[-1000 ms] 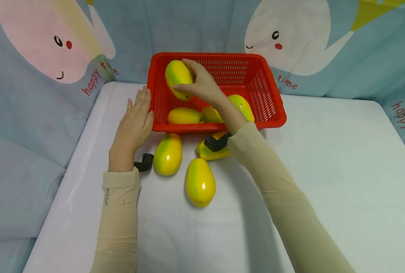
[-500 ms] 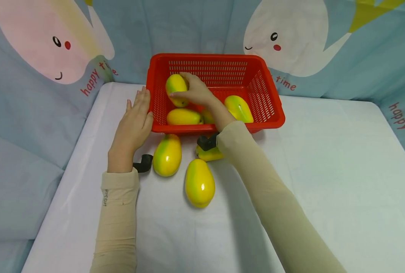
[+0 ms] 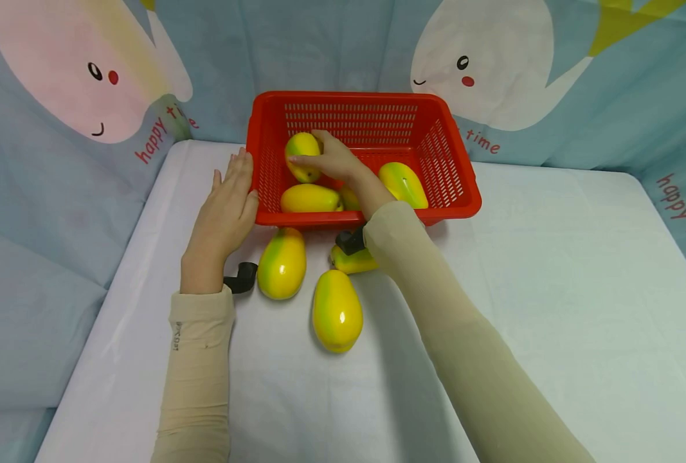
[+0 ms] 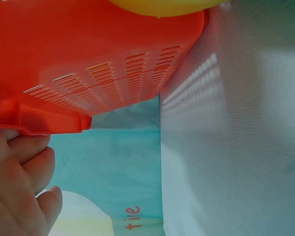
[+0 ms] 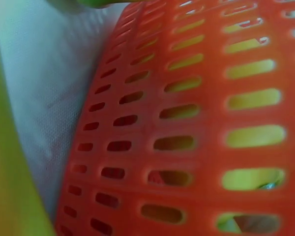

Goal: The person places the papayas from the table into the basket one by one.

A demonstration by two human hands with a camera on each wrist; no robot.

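Observation:
My right hand (image 3: pixel 339 157) grips a yellow-green papaya (image 3: pixel 302 154) inside the left part of the red plastic basket (image 3: pixel 470 193). The thumb lies across its near side; the other fingers are mostly hidden behind it. Just in front lies another papaya (image 3: pixel 310 199) on its side. A third, partly covered papaya (image 3: pixel 350 198) sits under my right wrist, with one more papaya (image 3: pixel 403 183) to its right. My left hand (image 3: pixel 224 209) rests against the basket's left rim, fingers fairly straight. In the left wrist view, the left fingers (image 4: pixel 37 162) touch the rim from outside.
Three papayas lie on the white cloth before the basket: a left papaya (image 3: pixel 282 263), a nearer papaya (image 3: pixel 337 311) and a papaya (image 3: pixel 354 259) partly hidden by my right sleeve. A blue printed curtain (image 3: pixel 331 45) hangs behind. The right wrist view shows the slotted basket wall (image 5: pixel 211 113).
My right hand has lowered the papaya deeper into the basket's left part, moving slightly towards me. My left hand has stayed at the rim.

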